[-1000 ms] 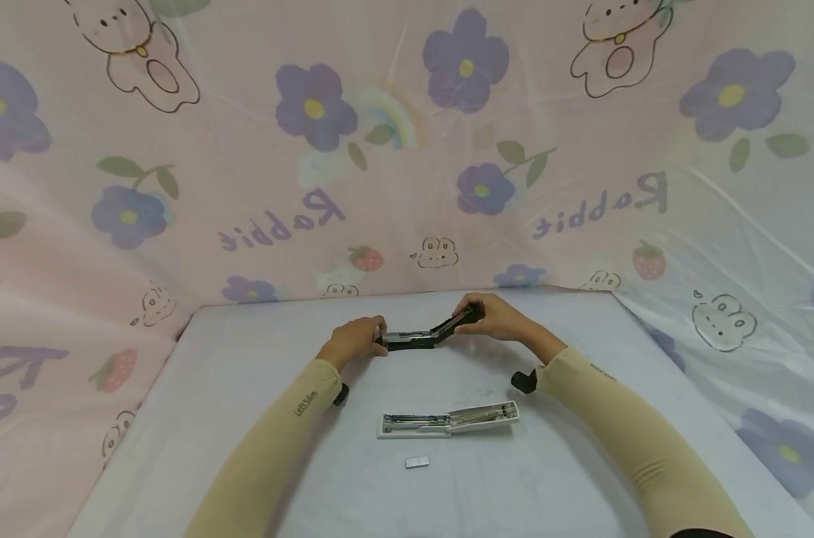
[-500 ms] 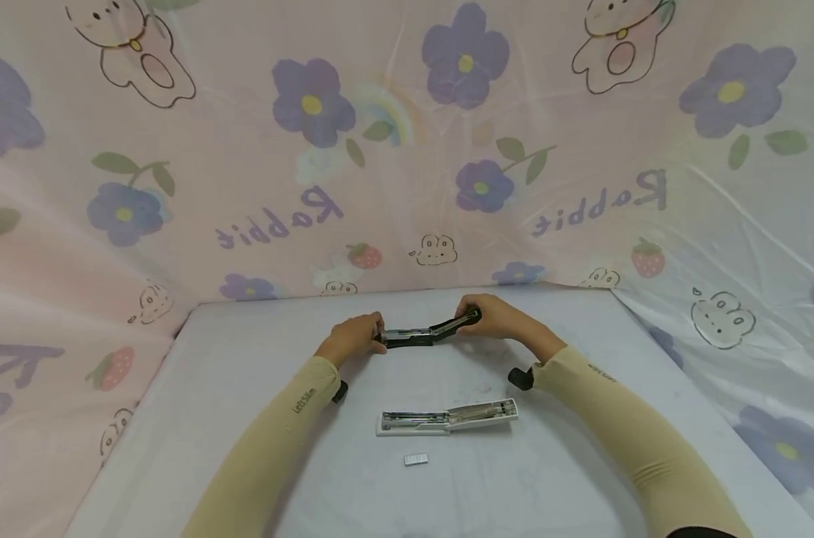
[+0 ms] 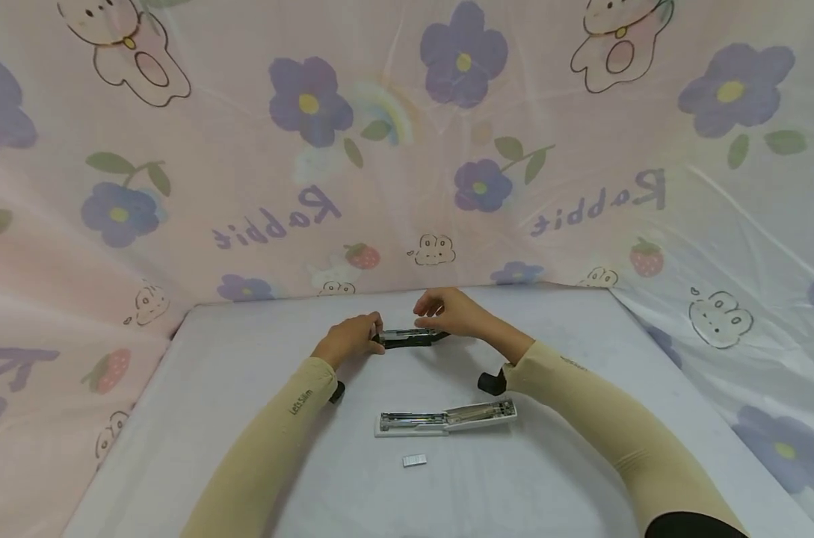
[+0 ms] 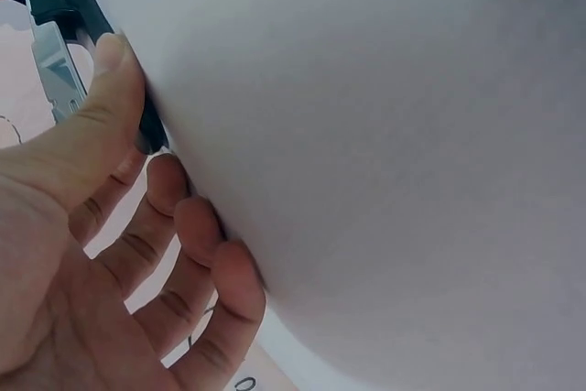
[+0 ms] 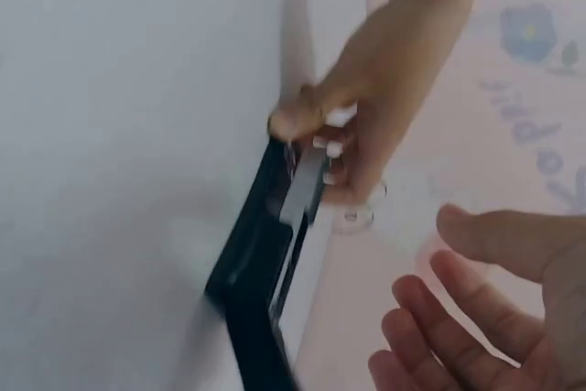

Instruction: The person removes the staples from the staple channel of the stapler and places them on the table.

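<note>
A black stapler (image 3: 407, 341), opened out, lies on the white table toward the back. My left hand (image 3: 350, 337) grips its left end, with the thumb on the dark base in the left wrist view and the fingers curled at the far side. Over the hinge area of that stapler hovers my right hand (image 3: 455, 312), holding nothing. Its fingers (image 5: 430, 318) are relaxed and apart from the stapler in the right wrist view. In the head view, the right hand partly hides the stapler's raised cover.
Nearer me, a white stapler (image 3: 413, 429) lies opened out on the table (image 3: 514, 478). In front of it is a small strip of staples (image 3: 414, 460). A patterned curtain (image 3: 380, 224) hangs behind the table.
My right hand has let go of the black stapler's cover end and moved left, above the stapler. The left hand keeps its grip, with little movement.
</note>
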Tool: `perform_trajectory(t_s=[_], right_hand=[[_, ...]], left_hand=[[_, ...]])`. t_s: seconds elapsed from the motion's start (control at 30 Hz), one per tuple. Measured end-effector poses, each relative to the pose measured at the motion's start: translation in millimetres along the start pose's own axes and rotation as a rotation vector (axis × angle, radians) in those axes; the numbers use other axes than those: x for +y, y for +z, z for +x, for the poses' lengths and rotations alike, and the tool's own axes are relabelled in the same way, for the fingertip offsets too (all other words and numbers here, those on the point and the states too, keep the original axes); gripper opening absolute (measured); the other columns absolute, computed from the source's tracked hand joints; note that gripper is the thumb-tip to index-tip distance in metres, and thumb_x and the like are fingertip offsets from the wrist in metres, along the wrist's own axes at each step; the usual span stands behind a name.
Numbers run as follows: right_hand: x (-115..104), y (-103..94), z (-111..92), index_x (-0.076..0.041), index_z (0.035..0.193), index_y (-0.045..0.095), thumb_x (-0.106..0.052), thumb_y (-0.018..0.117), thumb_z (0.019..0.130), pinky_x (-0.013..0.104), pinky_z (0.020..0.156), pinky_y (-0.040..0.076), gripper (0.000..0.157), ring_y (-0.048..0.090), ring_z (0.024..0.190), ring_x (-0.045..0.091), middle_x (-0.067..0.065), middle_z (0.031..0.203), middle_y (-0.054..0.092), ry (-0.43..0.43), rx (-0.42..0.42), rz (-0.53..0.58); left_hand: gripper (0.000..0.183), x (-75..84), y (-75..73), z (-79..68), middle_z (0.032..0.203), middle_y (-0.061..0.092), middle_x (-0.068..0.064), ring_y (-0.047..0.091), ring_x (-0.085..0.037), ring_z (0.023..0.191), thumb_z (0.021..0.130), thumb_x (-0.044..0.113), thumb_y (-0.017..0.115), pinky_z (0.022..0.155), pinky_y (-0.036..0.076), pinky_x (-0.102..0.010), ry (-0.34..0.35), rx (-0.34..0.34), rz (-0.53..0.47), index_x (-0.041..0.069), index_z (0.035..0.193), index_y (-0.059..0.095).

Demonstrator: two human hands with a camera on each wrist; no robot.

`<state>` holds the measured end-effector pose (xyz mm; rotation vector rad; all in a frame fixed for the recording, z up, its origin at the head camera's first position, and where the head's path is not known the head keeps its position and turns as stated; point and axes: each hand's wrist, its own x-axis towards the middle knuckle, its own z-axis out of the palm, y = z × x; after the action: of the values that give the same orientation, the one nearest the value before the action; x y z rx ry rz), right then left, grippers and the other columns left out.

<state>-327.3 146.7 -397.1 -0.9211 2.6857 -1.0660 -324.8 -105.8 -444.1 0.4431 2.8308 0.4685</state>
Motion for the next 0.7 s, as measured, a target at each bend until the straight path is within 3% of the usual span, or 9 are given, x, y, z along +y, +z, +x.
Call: perform_trajectory(t_s=[0.27, 0.53, 0.7], right_hand=[[-9, 21.4, 18, -0.006, 0.107, 0.071, -0.021, 0.077, 0.090, 0.038, 0.093, 0.050, 0.023, 0.062, 0.102, 0.019, -0.002, 0.101, 0.069, 0.055, -0.055, -0.034], [2, 36.5, 36, -0.015, 0.093, 0.072, -0.021, 0.080, 0.086, 0.030, 0.075, 0.049, 0.012, 0.059, 0.085, 0.015, -0.005, 0.087, 0.068, 0.075, -0.107, -0.110], [4, 38.6, 36, -0.016, 0.092, 0.074, -0.020, 0.079, 0.087, 0.028, 0.072, 0.049, 0.008, 0.059, 0.083, 0.013, -0.006, 0.087, 0.068, 0.094, -0.118, -0.131]], left_hand=[[0.042, 0.2, -3.2, -0.4, 0.101, 0.061, -0.003, 0.057, -0.021, 0.088, 0.085, 0.035, 0.080, 0.081, 0.048, -0.046, -0.002, -0.030, -0.020, 0.019, 0.115, 0.054], [0.042, 0.5, -3.8, -1.0, 0.101, 0.061, -0.003, 0.058, -0.020, 0.088, 0.085, 0.035, 0.080, 0.080, 0.048, -0.046, -0.002, -0.020, -0.007, 0.018, 0.113, 0.055], [0.042, 2.3, -4.3, -2.2, 0.102, 0.061, -0.004, 0.058, -0.021, 0.089, 0.085, 0.034, 0.080, 0.082, 0.049, -0.046, 0.001, -0.024, -0.009, 0.018, 0.115, 0.055]])
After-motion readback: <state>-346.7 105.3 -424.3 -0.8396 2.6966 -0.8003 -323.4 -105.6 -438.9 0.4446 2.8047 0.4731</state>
